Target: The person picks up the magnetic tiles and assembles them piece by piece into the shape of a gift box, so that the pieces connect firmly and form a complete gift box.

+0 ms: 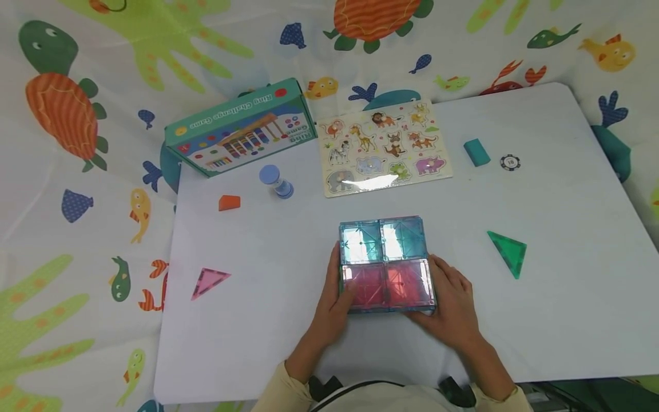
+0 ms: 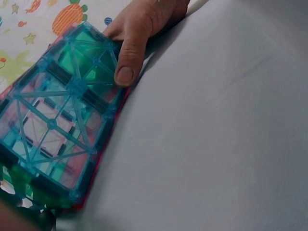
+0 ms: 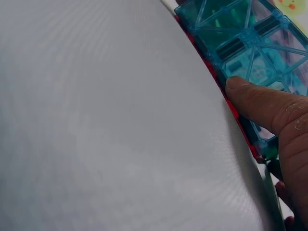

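A block built of see-through magnetic tiles [image 1: 382, 286] is held between both hands in the middle of the table. Its top shows two teal squares and two pink ones; in the wrist views a teal tiled side [image 2: 52, 124] with a red edge shows. My left hand [image 1: 332, 306] grips the block's left side, thumb toward the near corner. On the opposite side my right hand [image 1: 455, 306] holds it, its thumb at the near edge. In the right wrist view a thumb [image 3: 262, 101] presses on the teal side. The fingers under the block are partly hidden.
A ring game box [image 1: 242, 131] and an animal puzzle board [image 1: 355, 183] lie at the back. Around the table are a blue spool-like piece [image 1: 278, 182], orange block [image 1: 229, 202], pink triangle [image 1: 210, 282], green triangle [image 1: 509, 253], teal block [image 1: 477, 153] and round chip [image 1: 510, 162].
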### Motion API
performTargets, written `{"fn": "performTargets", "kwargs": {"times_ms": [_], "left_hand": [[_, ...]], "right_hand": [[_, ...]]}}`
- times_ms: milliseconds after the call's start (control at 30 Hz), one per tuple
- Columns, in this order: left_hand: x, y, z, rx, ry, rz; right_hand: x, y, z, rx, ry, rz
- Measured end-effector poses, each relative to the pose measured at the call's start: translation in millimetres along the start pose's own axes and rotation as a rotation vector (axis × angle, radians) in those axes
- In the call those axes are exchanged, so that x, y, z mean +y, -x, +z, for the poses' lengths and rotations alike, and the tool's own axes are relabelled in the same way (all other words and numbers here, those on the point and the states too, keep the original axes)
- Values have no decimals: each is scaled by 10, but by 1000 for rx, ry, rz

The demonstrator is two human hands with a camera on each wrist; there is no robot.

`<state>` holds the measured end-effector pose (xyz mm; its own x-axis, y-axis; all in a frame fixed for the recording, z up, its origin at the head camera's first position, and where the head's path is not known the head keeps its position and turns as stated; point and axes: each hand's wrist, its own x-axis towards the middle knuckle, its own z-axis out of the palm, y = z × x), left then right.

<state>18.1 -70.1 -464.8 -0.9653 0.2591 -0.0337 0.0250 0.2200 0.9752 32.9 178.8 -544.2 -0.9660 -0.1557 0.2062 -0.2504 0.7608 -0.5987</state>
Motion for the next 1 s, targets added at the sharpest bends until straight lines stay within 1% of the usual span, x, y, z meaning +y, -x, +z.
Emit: {"fn": "performTargets", "kwargs": {"times_ms": [167, 400, 567, 633, 700, 733, 800, 867, 933, 967, 1000], "left_hand": [[-2, 1, -25, 17, -3, -2], [4, -2, -41, 23, 6, -1], [4, -2, -50, 22, 6, 19], [-7, 1, -62, 39, -8, 26], [-66, 15, -107, 81, -54, 46], [-142, 29, -153, 117, -103, 65], [-335, 65, -309, 212, -258, 110], [-536, 124, -566, 329, -463, 117], [-716, 203, -905, 464, -650, 71], [-767, 250, -1089, 526, -716, 16], [-814, 305, -1273, 579, -767, -60]], "right_hand": [[-24, -8, -5, -6, 1, 12], [-52, -12, -17, -19, -3, 20], [-30, -5, -10, -8, -2, 9], [-19, -2, -3, -4, -2, 8], [-16, -1, 1, -3, -6, 11], [-19, 0, 2, -5, -10, 13], [-22, 1, 4, -11, -14, 15], [-27, 1, 1, -18, -15, 20], [-26, -1, -1, -23, -15, 26], [-23, -3, -2, -23, -15, 28], [-21, -5, -4, -21, -16, 30]]}}
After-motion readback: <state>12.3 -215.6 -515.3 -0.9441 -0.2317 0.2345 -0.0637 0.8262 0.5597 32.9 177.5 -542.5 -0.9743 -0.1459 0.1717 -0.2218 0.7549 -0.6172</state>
